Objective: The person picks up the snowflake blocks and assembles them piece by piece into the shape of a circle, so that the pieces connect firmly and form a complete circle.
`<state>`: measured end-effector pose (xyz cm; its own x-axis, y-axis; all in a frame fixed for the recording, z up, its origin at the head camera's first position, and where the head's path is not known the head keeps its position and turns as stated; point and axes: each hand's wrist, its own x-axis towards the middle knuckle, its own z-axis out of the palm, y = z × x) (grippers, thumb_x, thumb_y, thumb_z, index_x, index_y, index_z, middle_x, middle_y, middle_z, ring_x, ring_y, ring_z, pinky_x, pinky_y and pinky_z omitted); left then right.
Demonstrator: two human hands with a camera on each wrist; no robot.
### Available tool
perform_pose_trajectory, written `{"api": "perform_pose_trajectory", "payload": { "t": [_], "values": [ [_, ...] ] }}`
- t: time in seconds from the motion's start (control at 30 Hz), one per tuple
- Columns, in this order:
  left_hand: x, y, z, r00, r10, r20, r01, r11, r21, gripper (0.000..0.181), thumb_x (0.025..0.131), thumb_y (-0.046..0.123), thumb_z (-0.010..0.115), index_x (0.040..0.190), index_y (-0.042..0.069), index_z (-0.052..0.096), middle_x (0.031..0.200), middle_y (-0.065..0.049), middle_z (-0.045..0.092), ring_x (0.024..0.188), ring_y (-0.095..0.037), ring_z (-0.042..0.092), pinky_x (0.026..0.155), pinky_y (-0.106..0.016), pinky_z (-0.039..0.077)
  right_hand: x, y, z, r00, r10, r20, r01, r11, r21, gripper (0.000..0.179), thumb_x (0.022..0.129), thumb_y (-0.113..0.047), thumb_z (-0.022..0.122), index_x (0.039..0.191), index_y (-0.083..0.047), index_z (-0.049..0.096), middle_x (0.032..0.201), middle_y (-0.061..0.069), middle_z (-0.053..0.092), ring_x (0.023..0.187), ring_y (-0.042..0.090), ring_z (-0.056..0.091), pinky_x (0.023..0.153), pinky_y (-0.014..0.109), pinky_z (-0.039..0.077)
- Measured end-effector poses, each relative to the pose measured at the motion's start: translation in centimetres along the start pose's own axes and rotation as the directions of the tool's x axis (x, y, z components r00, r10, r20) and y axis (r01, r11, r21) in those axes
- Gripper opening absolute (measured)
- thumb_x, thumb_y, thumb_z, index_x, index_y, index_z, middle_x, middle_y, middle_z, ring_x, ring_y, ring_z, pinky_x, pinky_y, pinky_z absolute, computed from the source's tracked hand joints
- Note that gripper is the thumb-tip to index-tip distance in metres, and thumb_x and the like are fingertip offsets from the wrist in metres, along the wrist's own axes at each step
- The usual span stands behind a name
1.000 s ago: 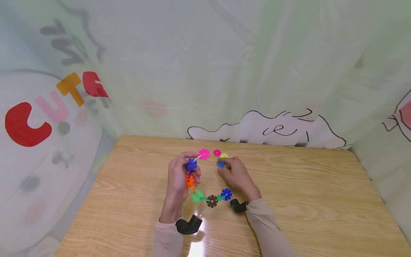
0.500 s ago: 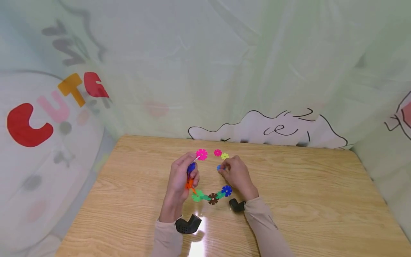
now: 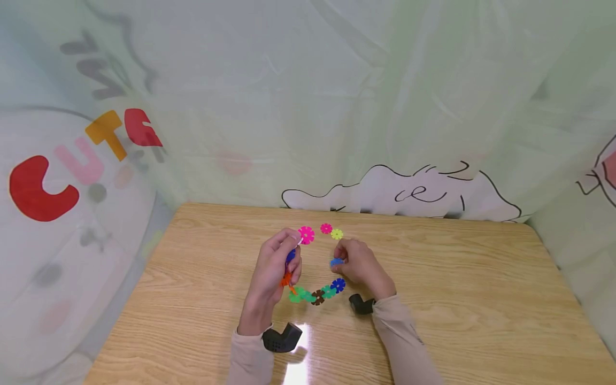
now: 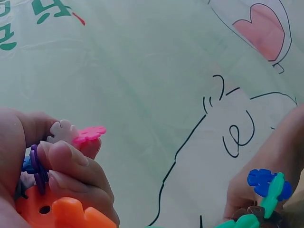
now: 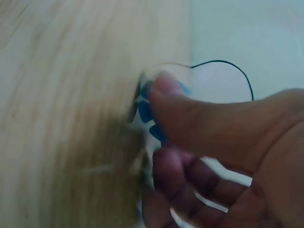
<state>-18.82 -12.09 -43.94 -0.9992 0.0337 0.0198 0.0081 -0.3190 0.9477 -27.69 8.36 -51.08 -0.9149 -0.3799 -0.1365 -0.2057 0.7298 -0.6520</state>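
My left hand [image 3: 270, 267] grips a curved chain of interlocking plastic snowflake discs. A pink disc [image 3: 306, 235] forms the chain's far end, joined to a white disc [image 4: 61, 131] between thumb and finger in the left wrist view. Purple and orange discs [image 4: 38, 206] sit against the curled fingers. From there the chain loops through green and brown discs [image 3: 317, 297] to a dark blue disc [image 3: 338, 285] at the other end. Thumb and fingers of my right hand [image 3: 362, 266] pinch a light blue snowflake disc [image 3: 336, 262], just beyond the dark blue end; fingers partly hide it.
Two loose discs, magenta [image 3: 326, 229] and yellow [image 3: 337, 234], lie on the wooden table [image 3: 457, 299] beyond the hands. Black wrist devices [image 3: 282, 338] sit at both cuffs. A printed cloth [image 3: 337, 107] hangs behind the table's back edge.
My right hand has drawn the light blue disc toward the body, away from the yellow disc and closer to the chain's dark blue end. The left fingers have closed further around the chain.
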Motion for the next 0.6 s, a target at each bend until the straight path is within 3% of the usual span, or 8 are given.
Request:
{"api": "perform_pose_trajectory", "payload": {
  "t": [0.17, 0.3, 0.4, 0.5, 0.6],
  "values": [
    [-0.3, 0.4, 0.3, 1.000, 0.007, 0.005, -0.007, 1.000, 0.012, 0.017, 0.109, 0.015, 0.051, 0.095, 0.010, 0.058, 0.055, 0.006, 0.038, 0.038, -0.009, 0.040, 0.037, -0.019, 0.037, -0.9, -1.2, -1.5, 0.995, -0.068, -0.078, 0.080, 0.983, 0.167, 0.017, 0.098, -0.017, 0.078, 0.097, -0.007, 0.065, 0.087, 0.009, 0.069, 0.075, 0.022, 0.064, 0.065, 0.029, 0.054],
    [-0.8, 1.0, 0.8, 1.000, 0.016, 0.006, -0.016, 1.000, 0.008, 0.018, 0.110, 0.017, 0.052, 0.095, 0.010, 0.059, 0.054, 0.005, 0.038, 0.037, -0.009, 0.041, 0.036, -0.019, 0.037, -2.7, -3.7, -3.3, 0.960, -0.186, -0.210, 0.247, 0.914, 0.321, 0.014, 0.101, -0.015, 0.074, 0.102, -0.004, 0.065, 0.092, 0.016, 0.079, 0.071, 0.030, 0.076, 0.065, 0.037, 0.065],
    [-1.1, 1.4, 1.5, 0.999, 0.033, -0.004, -0.033, 0.999, 0.004, 0.018, 0.110, 0.017, 0.053, 0.095, 0.010, 0.059, 0.053, 0.004, 0.038, 0.037, -0.010, 0.041, 0.036, -0.020, 0.038, -4.2, -5.3, -4.3, 0.906, -0.294, -0.306, 0.397, 0.843, 0.364, 0.007, 0.100, -0.007, 0.072, 0.104, -0.002, 0.069, 0.095, 0.017, 0.081, 0.069, 0.025, 0.078, 0.068, 0.036, 0.067],
    [-1.4, 1.8, 2.1, 0.998, 0.056, -0.018, -0.056, 0.998, 0.009, 0.017, 0.110, 0.017, 0.053, 0.096, 0.010, 0.059, 0.052, 0.004, 0.037, 0.036, -0.010, 0.041, 0.036, -0.020, 0.038, -5.5, -6.4, -5.0, 0.832, -0.387, -0.398, 0.525, 0.782, 0.336, 0.007, 0.096, 0.001, 0.074, 0.103, -0.001, 0.075, 0.092, 0.013, 0.081, 0.066, 0.014, 0.076, 0.067, 0.027, 0.066],
    [-1.8, 2.1, 2.5, 0.997, 0.077, -0.026, -0.077, 0.997, 0.023, 0.016, 0.110, 0.016, 0.053, 0.096, 0.010, 0.059, 0.051, 0.004, 0.037, 0.036, -0.010, 0.042, 0.036, -0.020, 0.039, -6.4, -7.0, -5.4, 0.766, -0.444, -0.465, 0.600, 0.755, 0.266, 0.012, 0.092, 0.005, 0.077, 0.101, -0.002, 0.079, 0.087, 0.008, 0.080, 0.066, 0.007, 0.075, 0.066, 0.022, 0.064]
  ]
}}
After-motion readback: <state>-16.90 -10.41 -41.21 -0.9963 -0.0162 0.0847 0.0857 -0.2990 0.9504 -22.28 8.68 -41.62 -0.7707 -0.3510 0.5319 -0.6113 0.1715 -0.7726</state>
